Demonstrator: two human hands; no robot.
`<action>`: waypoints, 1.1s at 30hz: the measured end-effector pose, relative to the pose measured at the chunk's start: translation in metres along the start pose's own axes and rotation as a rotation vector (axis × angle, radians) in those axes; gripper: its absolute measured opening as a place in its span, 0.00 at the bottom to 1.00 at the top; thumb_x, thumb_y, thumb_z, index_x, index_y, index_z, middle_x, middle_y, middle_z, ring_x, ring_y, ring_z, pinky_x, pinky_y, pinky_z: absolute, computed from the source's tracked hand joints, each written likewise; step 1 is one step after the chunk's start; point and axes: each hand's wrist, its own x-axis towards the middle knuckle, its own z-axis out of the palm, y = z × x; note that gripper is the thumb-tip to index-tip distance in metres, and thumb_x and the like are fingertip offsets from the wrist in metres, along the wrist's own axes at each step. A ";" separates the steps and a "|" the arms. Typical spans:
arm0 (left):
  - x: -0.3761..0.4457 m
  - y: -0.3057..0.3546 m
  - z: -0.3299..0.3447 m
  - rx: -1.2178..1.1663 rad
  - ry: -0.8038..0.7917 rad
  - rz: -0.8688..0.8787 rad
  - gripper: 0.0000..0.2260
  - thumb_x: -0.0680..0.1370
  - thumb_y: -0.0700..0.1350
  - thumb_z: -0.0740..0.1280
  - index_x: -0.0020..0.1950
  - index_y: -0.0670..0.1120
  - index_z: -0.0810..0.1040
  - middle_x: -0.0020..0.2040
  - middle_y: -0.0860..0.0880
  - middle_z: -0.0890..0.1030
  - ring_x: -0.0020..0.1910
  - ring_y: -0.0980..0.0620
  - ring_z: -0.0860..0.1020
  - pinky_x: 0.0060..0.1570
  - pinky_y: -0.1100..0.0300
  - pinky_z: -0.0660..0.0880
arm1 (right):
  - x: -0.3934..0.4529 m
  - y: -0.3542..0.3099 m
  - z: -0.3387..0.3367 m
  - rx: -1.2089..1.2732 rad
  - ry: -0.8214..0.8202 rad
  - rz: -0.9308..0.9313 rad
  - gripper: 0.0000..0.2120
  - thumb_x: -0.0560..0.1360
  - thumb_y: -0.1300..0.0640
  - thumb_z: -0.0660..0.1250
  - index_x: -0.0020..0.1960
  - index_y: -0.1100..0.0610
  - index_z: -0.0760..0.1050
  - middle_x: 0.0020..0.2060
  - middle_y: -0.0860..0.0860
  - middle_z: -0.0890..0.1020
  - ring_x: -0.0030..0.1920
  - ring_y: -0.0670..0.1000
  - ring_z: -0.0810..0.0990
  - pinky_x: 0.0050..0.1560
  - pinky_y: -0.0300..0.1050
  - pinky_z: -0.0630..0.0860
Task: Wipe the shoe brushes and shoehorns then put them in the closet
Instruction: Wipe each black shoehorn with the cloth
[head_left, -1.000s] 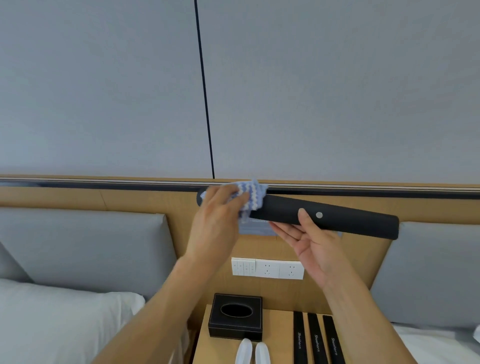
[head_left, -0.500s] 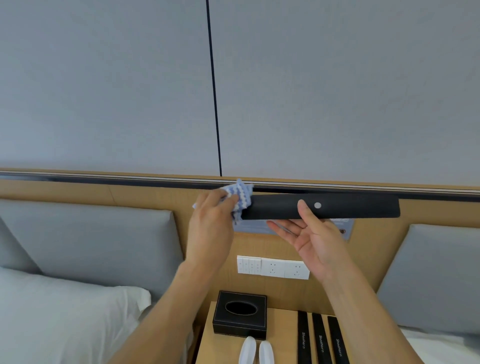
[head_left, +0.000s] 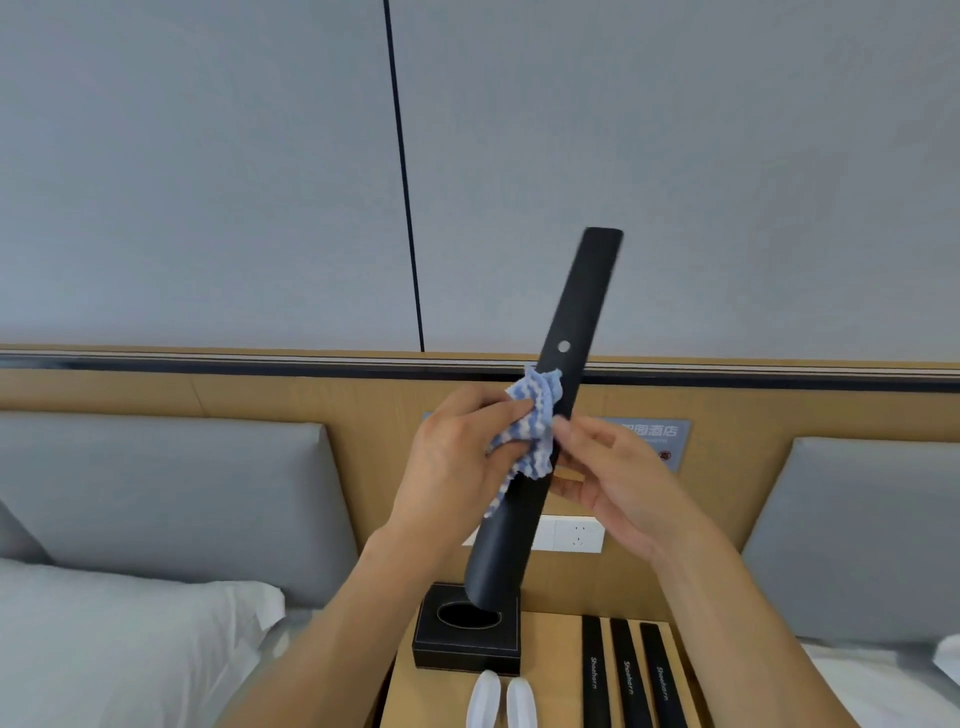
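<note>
Nearest the camera, at the lower edge of the view and well below both grips, three black shoehorns (head_left: 626, 680) marked "Shoehorn" are seen lying side by side on the desk (head_left: 550, 670), with two white items (head_left: 501, 704) just left of them and a black tissue box (head_left: 467, 631) behind; whether these have been wiped cannot be told. Above the box, a long black shoehorn (head_left: 558, 395) is held steeply tilted, its broad end low and its narrow end high. It is pinched at mid-length by the right hand (head_left: 618, 483), thumb and fingers closed on its edge. The left hand (head_left: 457, 457) is clenched on a blue-and-white cloth (head_left: 530, 431), which is pressed against the shoehorn just beside the right-hand grip. Wiping is judged to be in progress. With the hold so light and central, a firm stroke could twist the shoehorn out of the fingers and drop it onto the tissue box. The trailing cloth could also slip free. Beyond the grips, a wooden headboard (head_left: 260, 395) with grey pads and a grey wall (head_left: 208, 182) are noted. No closet is in view.
</note>
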 end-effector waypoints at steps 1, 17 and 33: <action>0.000 0.002 0.000 -0.019 0.029 -0.001 0.15 0.73 0.38 0.74 0.59 0.43 0.83 0.55 0.48 0.81 0.53 0.53 0.79 0.52 0.55 0.78 | -0.002 0.000 -0.001 -0.035 -0.051 -0.008 0.14 0.74 0.54 0.71 0.58 0.56 0.83 0.56 0.57 0.85 0.57 0.55 0.84 0.51 0.44 0.82; 0.054 0.002 -0.016 0.124 0.156 0.145 0.11 0.73 0.31 0.69 0.51 0.41 0.86 0.54 0.41 0.79 0.52 0.41 0.78 0.47 0.53 0.76 | -0.011 0.004 -0.004 -0.411 -0.147 -0.074 0.19 0.72 0.66 0.73 0.54 0.44 0.83 0.53 0.49 0.85 0.56 0.48 0.83 0.50 0.39 0.81; 0.087 0.013 0.001 0.167 0.135 0.162 0.09 0.72 0.31 0.68 0.49 0.37 0.85 0.48 0.41 0.80 0.48 0.40 0.76 0.40 0.46 0.76 | -0.012 -0.001 -0.011 -0.277 -0.113 -0.069 0.18 0.73 0.71 0.70 0.55 0.52 0.83 0.53 0.55 0.86 0.54 0.54 0.84 0.50 0.45 0.82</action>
